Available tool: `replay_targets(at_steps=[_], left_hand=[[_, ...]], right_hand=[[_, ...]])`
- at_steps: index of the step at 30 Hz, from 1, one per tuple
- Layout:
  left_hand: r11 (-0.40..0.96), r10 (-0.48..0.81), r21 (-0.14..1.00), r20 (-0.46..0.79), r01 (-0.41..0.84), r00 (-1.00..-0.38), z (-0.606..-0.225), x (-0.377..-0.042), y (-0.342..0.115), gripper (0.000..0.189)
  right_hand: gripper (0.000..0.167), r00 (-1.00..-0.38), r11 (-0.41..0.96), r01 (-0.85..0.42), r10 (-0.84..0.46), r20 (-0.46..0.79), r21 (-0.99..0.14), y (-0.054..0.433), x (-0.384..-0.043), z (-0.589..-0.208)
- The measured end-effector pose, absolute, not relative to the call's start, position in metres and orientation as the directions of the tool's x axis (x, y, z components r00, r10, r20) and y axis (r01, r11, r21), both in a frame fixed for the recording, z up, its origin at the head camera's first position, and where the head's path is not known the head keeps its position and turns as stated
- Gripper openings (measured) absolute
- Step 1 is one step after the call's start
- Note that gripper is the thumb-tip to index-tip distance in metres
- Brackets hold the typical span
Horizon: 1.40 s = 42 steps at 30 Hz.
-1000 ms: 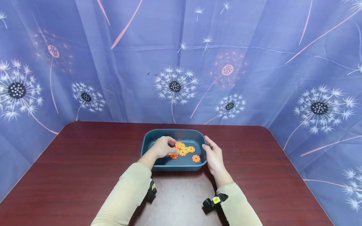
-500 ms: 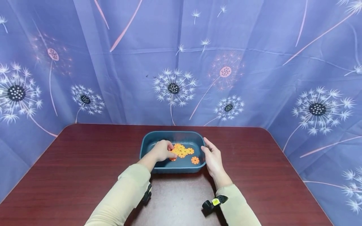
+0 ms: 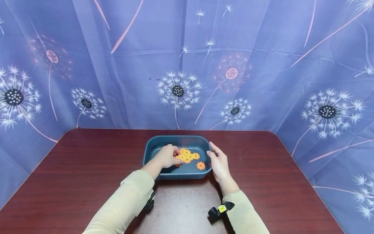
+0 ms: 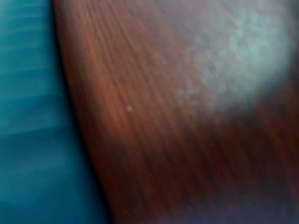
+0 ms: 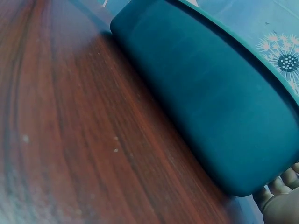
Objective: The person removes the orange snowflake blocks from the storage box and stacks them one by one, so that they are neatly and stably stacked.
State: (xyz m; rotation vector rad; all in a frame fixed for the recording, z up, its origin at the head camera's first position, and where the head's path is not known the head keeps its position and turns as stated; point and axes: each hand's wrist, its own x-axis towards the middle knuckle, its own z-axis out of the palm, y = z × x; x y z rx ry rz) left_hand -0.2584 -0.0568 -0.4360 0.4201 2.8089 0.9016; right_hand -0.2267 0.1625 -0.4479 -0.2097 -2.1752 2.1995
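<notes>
A dark teal plastic bin (image 3: 179, 176) stands on the table, with several yellow and orange notched snowflake discs (image 3: 187, 156) bunched inside. One orange disc (image 3: 200, 165) lies apart, near the right end. My left hand (image 3: 166, 156) reaches over the bin's near left side, its thumb and forefinger at the left edge of the bunch; whether they pinch a disc is hidden. My right hand (image 3: 219, 164) holds the bin's right end, thumb by the rim and fingers along the outside. In the right wrist view, its fingers (image 5: 276, 186) curl against the bin's (image 5: 205, 93) lower corner.
The reddish-brown wooden table (image 3: 87, 182) extends around the bin. A blue curtain (image 3: 131, 81) with dandelion prints hangs behind it and at both sides. Black wrist cameras (image 3: 214, 213) are strapped over the pale sleeves. The left wrist view shows mostly blurred tabletop (image 4: 163, 116) and bin wall (image 4: 37, 116).
My left thumb and forefinger have shifted slightly at the bunch's left edge, where yellow discs now cover more of the orange ones. My right hand keeps its place on the bin.
</notes>
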Motion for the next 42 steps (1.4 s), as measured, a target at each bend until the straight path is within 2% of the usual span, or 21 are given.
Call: replay_targets(at_steps=[8,15,18,25,30,42], left_hand=[[0.813,0.352,0.507,-0.041,0.284,-0.935,-0.431,-0.259,-0.053,0.040],[0.870,0.398,0.321,-0.010,0.374,-0.917,-0.428,-0.259,-0.051,0.039],[0.882,0.395,0.281,-0.003,0.379,-0.918,-0.427,-0.258,-0.051,0.038],[0.851,0.354,0.395,0.057,0.347,-0.933,-0.420,-0.254,-0.053,0.045],[0.815,0.331,0.464,0.120,0.348,-0.936,-0.417,-0.251,-0.056,0.041],[0.781,0.290,0.490,0.264,0.387,-0.920,-0.406,-0.244,-0.070,0.036]], right_hand=[[0.048,-0.990,-0.021,0.061,0.127,-0.064,-0.998,0.162,-0.226,-0.444],[0.049,-0.992,-0.030,0.049,0.116,-0.053,-0.998,0.162,-0.226,-0.443],[0.049,-0.993,-0.035,0.045,0.112,-0.049,-0.998,0.161,-0.227,-0.443],[0.049,-0.991,-0.006,0.051,0.120,-0.051,-0.999,0.161,-0.227,-0.446],[0.048,-0.991,0.004,0.054,0.125,-0.053,-0.999,0.161,-0.226,-0.447],[0.048,-0.990,0.014,0.045,0.131,-0.043,-0.999,0.161,-0.224,-0.444]])
